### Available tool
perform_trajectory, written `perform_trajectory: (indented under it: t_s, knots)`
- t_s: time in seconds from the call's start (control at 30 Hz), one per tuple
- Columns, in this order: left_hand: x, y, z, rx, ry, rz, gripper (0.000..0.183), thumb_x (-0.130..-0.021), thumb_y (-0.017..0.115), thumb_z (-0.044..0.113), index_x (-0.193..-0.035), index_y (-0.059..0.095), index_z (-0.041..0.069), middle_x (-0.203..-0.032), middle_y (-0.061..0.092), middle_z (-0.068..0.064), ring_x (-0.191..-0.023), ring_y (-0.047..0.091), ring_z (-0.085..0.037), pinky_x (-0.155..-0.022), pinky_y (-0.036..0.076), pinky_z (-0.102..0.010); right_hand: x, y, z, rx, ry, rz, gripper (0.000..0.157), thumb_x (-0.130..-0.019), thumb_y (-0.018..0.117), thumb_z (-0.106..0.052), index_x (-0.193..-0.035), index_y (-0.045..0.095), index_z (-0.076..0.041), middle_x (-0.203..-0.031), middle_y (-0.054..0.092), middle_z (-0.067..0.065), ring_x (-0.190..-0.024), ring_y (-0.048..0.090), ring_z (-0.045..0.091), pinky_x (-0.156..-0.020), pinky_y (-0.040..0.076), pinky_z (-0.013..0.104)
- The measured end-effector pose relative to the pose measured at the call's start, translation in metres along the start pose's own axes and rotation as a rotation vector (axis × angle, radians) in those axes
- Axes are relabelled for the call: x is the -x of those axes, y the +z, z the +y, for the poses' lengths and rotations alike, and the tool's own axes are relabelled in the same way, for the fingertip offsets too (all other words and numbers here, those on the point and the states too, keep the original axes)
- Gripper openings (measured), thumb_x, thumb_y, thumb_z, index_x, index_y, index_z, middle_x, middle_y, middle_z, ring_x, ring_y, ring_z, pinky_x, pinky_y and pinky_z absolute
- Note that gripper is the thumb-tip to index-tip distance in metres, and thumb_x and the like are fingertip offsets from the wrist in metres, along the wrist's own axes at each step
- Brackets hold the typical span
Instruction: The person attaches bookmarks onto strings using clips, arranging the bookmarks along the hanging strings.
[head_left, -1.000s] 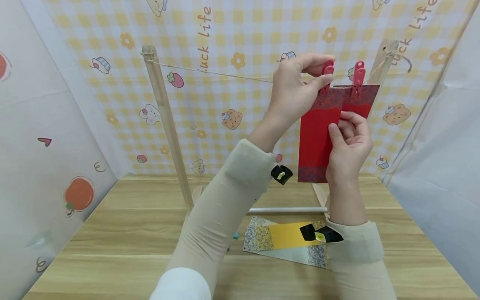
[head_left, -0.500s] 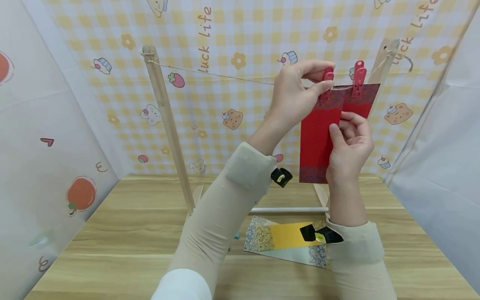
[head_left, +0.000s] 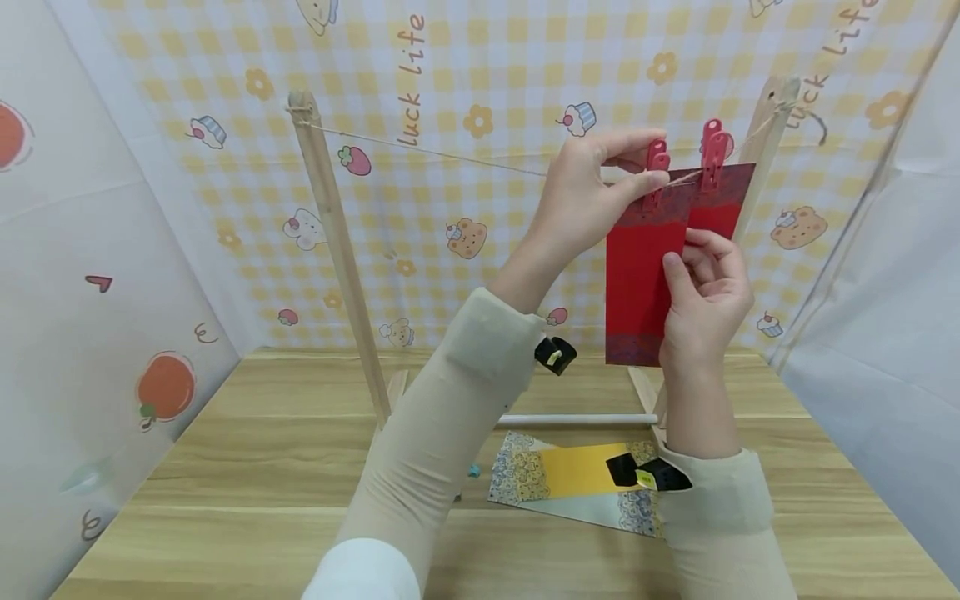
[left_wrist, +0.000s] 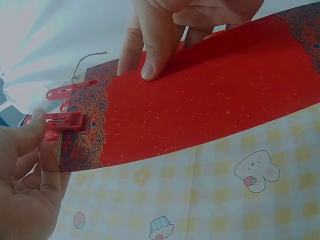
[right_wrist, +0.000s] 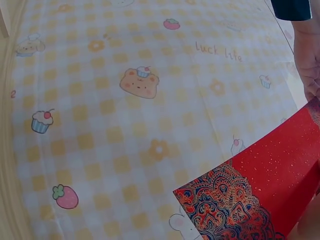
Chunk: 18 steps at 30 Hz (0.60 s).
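Observation:
In the head view, my left hand (head_left: 581, 200) pinches a red clothespin (head_left: 657, 162) between thumb and fingers at the patterned top edge of a red paper card (head_left: 639, 283). The same clothespin (left_wrist: 67, 121) sits over the card's dark lace-like band in the left wrist view. My right hand (head_left: 705, 304) holds the card's right edge, thumb in front and fingers behind. A second red card (head_left: 718, 220) hangs behind and to the right, under another red clothespin (head_left: 714, 158) on the string (head_left: 450, 152). The lower patterned end of the held card (right_wrist: 225, 205) shows in the right wrist view.
The string runs between a left wooden post (head_left: 337, 250) and a right wooden post (head_left: 767, 125). A white rod (head_left: 577, 419) joins the frame low down. On the table (head_left: 247, 467) lie a yellow card (head_left: 581, 471), a pale patterned card (head_left: 577, 508) and a small teal object (head_left: 474, 471).
Both hands and the held card have shifted slightly right and down. The clothespin in my left hand sits lower, and more string shows between the two clothespins.

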<state>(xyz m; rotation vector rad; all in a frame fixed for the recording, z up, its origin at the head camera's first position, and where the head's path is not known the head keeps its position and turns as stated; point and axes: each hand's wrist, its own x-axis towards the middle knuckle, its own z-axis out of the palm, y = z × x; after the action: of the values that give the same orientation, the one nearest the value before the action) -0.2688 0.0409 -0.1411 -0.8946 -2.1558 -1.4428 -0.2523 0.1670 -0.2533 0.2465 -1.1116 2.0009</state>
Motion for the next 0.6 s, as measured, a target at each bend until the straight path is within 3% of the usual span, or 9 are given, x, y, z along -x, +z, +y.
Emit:
perform_trajectory:
  t_s: [0.6]
  knots:
    - [0.006,-0.003,-0.008,0.032,-0.036,0.03,0.044,-0.09,0.074,0.016,-0.132,0.065,0.014,-0.121,0.071,0.001,-0.1,0.064,-0.006,-0.075,0.052,-0.015,0.002,-0.011,-0.003,0.051,-0.019,-0.017,0.018,-0.085,0.073,0.004,-0.101,0.072,-0.005,-0.078,0.071,0.002,-0.077,0.061,0.016,-0.071,0.053,0.022]
